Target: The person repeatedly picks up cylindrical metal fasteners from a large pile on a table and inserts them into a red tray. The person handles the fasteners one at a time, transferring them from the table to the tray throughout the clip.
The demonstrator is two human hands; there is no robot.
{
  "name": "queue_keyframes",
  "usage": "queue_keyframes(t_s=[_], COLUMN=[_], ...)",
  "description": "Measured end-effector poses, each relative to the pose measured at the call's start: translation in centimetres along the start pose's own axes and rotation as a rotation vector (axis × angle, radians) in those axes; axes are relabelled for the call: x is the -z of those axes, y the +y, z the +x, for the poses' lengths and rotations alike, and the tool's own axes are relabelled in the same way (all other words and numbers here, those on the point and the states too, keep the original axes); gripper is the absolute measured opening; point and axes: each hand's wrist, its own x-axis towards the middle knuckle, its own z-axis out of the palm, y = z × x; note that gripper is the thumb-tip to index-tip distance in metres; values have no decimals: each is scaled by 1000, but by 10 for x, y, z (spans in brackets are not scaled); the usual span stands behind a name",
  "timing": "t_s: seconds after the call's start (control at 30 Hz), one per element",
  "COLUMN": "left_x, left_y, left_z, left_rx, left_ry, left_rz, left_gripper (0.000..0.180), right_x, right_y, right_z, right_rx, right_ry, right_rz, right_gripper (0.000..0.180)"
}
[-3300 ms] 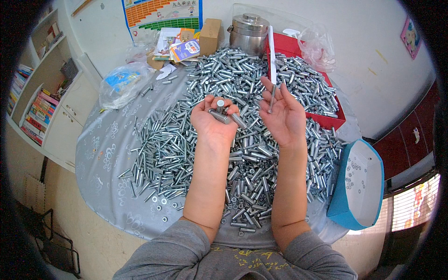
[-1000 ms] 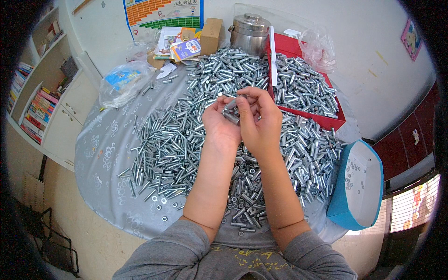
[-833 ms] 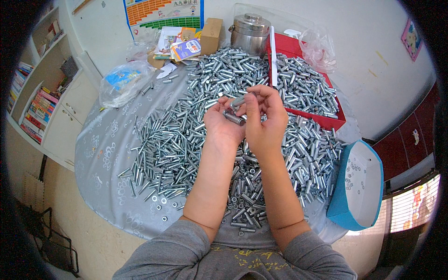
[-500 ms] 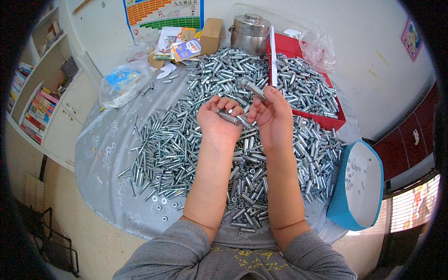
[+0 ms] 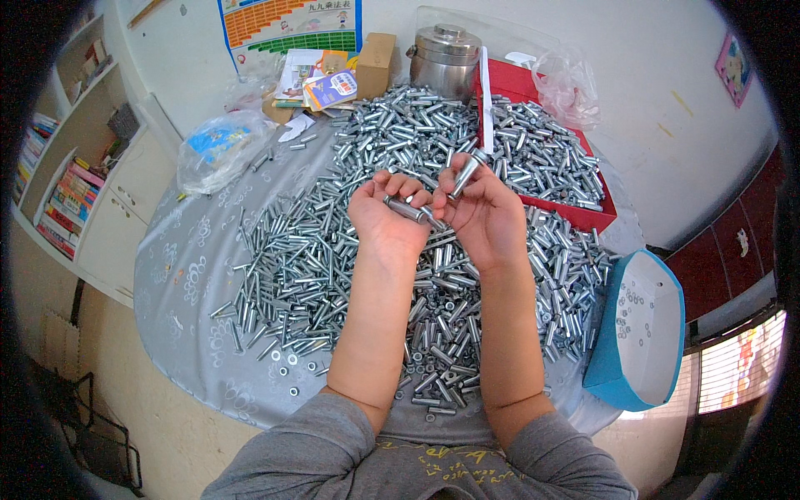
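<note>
Left hand (image 5: pixel 385 218): grip curled around metal cylinders (image 5: pixel 405 209). Right hand (image 5: pixel 487 218): grip pinching a tilted metal piece (image 5: pixel 465 177), left of the red box (image 5: pixel 593 220).

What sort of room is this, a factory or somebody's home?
Probably a room at home, going by the shelved books, the colourful wall chart and the patterned tablecloth under the metal parts.

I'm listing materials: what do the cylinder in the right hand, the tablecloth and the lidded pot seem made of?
Cylinder: metal, perhaps plated, smooth, by its bright silvery glints.
Tablecloth: probably satiny fabric, since it drapes with a soft sheen; coated cloth is possible.
Lidded pot: likely stainless steel, fairly shiny, by its silvery reflections.
</note>
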Motion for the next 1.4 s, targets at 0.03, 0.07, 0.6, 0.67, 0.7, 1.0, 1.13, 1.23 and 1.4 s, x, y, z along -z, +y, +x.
queue_keyframes(t_s=[0.03,0.07,0.6,0.67,0.7,1.0,1.13,1.23,1.4], left_x=[0,0,-4,-4,-4,-7,-6,-6,-7], left_y=[0,0,-1,0,0,-2,-1,-2,-3], left_z=[0,-1,-5,-5,-5,-6,-7,-6,-6], left_rx=[-7,3,22,27,28,30,25,26,23], left_ry=[-1,-15,-9,-13,-14,3,4,0,12], left_rz=[25,-1,-52,-53,-51,-40,-40,-32,-30], left_gripper=[20,20,19,18,18,18,19,19,19], right_x=[-1,2,9,9,12,14,26,18,28], right_y=[0,1,0,2,1,-3,-7,2,-1], right_z=[0,1,7,7,7,4,4,9,10], right_rx=[10,17,267,304,325,227,174,372,316], right_ry=[45,43,355,387,352,269,60,365,251], right_rz=[14,-5,-452,-438,-466,-464,-398,-638,-443], right_gripper=[25,23,17,17,16,22,24,25,26])
